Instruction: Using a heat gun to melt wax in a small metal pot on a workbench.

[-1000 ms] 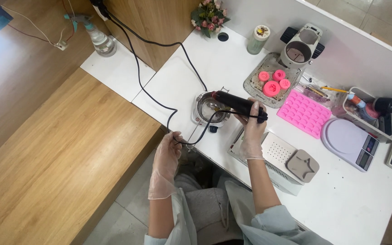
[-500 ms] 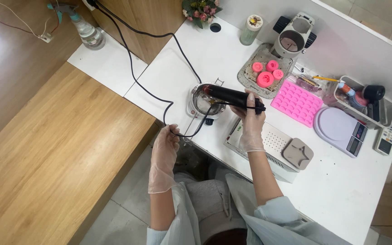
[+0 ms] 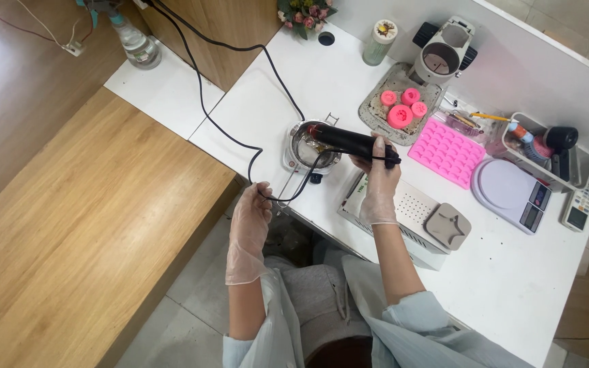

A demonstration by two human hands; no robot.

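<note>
My right hand, in a thin clear glove, grips a black heat gun by its handle. The gun's red-tipped nozzle points into a small metal pot on the white table. My gloved left hand is at the table's front edge and holds the gun's black power cord. The cord runs up and left across the table toward the wooden wall.
Right of the pot sit a white perforated box, a grey mould, a pink silicone mould, a digital scale, a microscope with pink pieces at its base, and a tray of tools. A spray bottle stands at far left.
The view shifted slightly. My left hand has risen a little along the cord toward the table's edge. The heat gun stays pointed into the pot.
</note>
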